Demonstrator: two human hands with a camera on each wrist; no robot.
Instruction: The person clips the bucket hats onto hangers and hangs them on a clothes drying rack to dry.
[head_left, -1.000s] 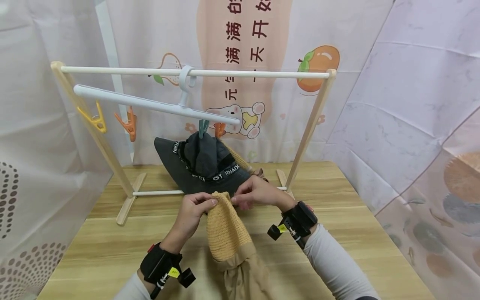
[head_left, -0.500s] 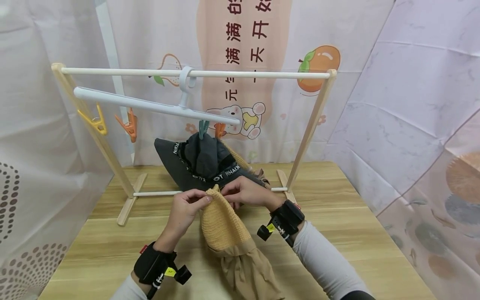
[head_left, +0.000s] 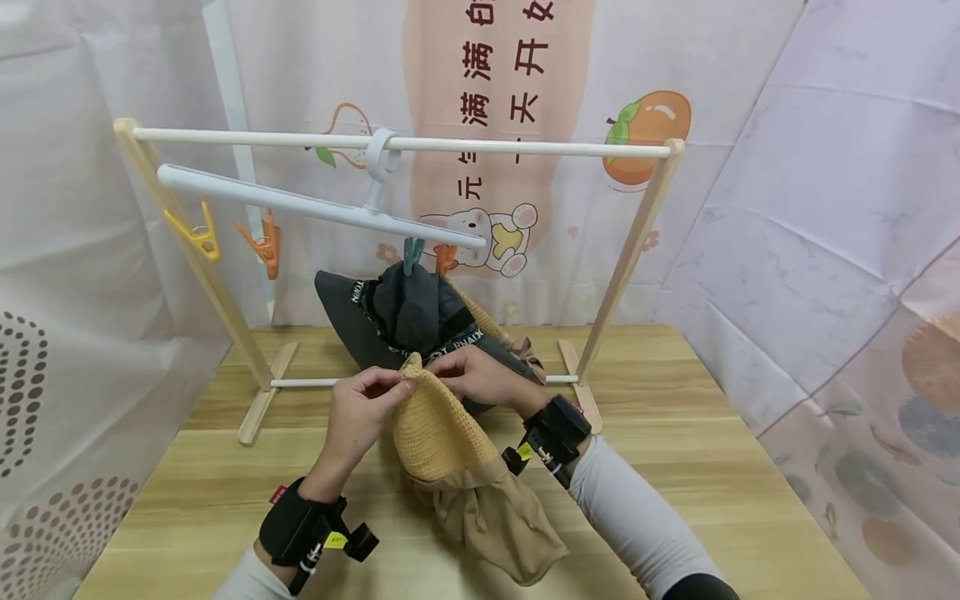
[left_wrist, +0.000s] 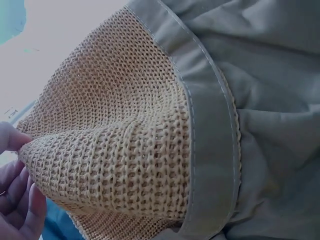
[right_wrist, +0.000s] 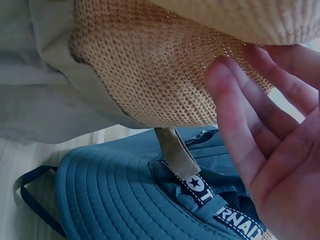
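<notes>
A tan sun hat (head_left: 442, 429) with a knitted crown and a khaki cloth brim hangs from both hands, its crown upward. My left hand (head_left: 356, 421) pinches the crown's tip between thumb and finger, seen also in the left wrist view. The right hand (head_left: 483, 379) holds the same tip from the other side; its other fingers rest along the knit in the right wrist view. Behind the hands, a dark bucket hat (head_left: 412, 308) with a lettered band hangs from a green clothespin (head_left: 413, 255).
A pale blue hanger (head_left: 322, 208) tilts down rightward on the wooden rack's bar (head_left: 540, 149). Its left half carries a yellow clothespin (head_left: 198, 233) and an orange clothespin (head_left: 265, 244). Another orange clothespin (head_left: 446, 259) hangs beside the green one, with tan knit (head_left: 476, 310) behind the dark hat.
Both hands have moved left and slightly up with the tan hat. More of its brim has come into view, lifted toward the hanger.
</notes>
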